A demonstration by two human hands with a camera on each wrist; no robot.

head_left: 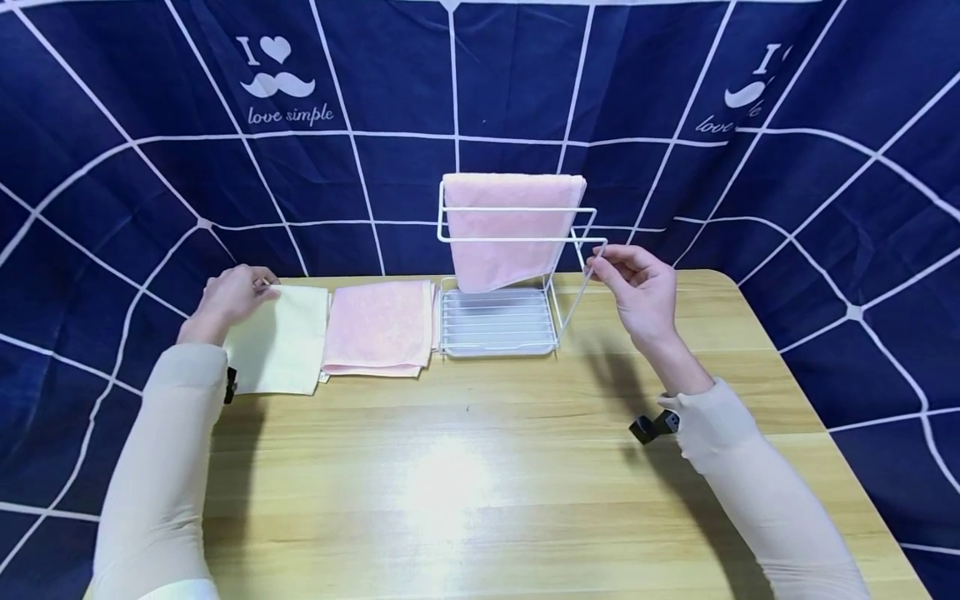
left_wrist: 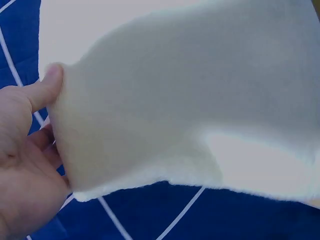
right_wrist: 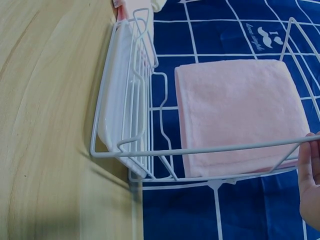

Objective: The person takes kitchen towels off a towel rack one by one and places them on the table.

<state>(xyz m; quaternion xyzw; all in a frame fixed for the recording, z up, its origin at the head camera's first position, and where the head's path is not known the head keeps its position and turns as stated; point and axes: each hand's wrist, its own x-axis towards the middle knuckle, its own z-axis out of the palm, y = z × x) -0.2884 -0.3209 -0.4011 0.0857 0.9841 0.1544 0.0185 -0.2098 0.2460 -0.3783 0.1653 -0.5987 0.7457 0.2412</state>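
At the table's left, my left hand (head_left: 234, 298) pinches the side edge of a folded pale yellow towel (head_left: 288, 346). The left wrist view shows the thumb on the near face of the cloth and the fingers partly hidden behind it. Across the table, my right hand (head_left: 641, 292) holds the right side of a white wire rack (head_left: 521, 240), thumb and fingertips at the wire. In the right wrist view only part of this hand (right_wrist: 310, 185) shows at the edge. Over the rack's rear bar hangs a folded pink towel (head_left: 506, 221).
Between the yellow towel and the rack lies another folded pink towel (head_left: 378, 325) on the wooden table (head_left: 360, 467). A white drip tray (right_wrist: 112, 107) sits in the rack's base. Behind and at both sides hangs a blue cloth (head_left: 405, 75) with white lines.
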